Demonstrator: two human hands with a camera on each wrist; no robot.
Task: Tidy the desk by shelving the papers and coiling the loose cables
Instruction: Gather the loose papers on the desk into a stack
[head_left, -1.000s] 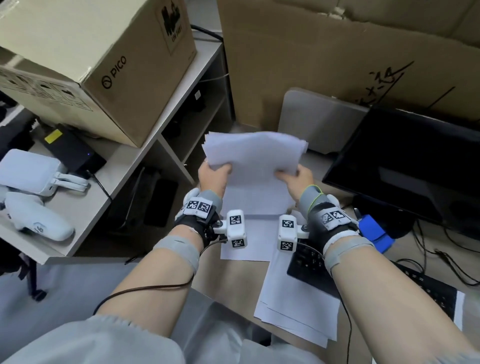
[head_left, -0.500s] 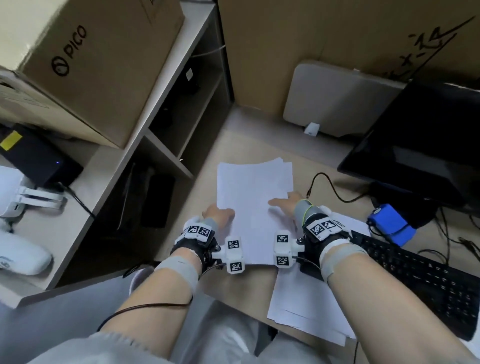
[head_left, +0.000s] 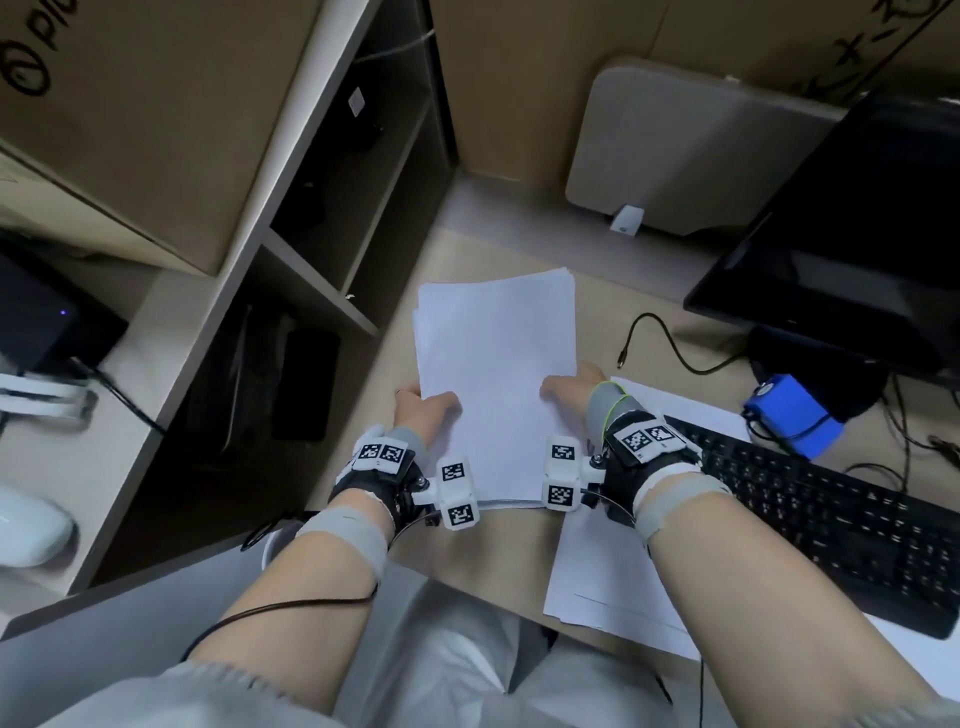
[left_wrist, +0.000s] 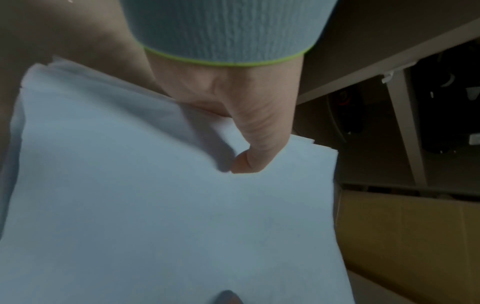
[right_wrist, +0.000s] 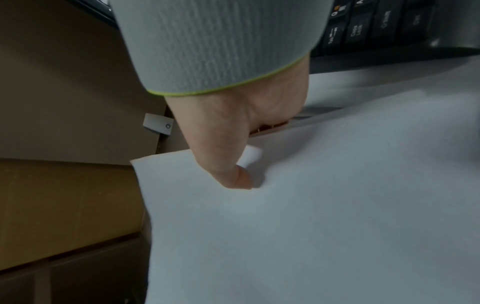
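Both hands grip one stack of papers (head_left: 496, 374) over the tabletop (head_left: 395, 332), just right of the shelf (head_left: 311, 260). The left hand (head_left: 423, 410) pinches the stack's left edge with the thumb on top; the right hand (head_left: 571, 389) pinches the right edge the same way. More sheets (head_left: 608, 582) lie flat under the right forearm, partly beneath the keyboard (head_left: 831, 525). A loose black cable (head_left: 670, 343) curls on the tabletop near the monitor (head_left: 852, 249)

I'm seeing white paper stack (head_left: 496, 374) lying over table (head_left: 410, 322), edges slightly uneven; second paper pile (head_left: 602, 582) resting beside keyboard; loose black cable (head_left: 670, 345) curving near monitor.
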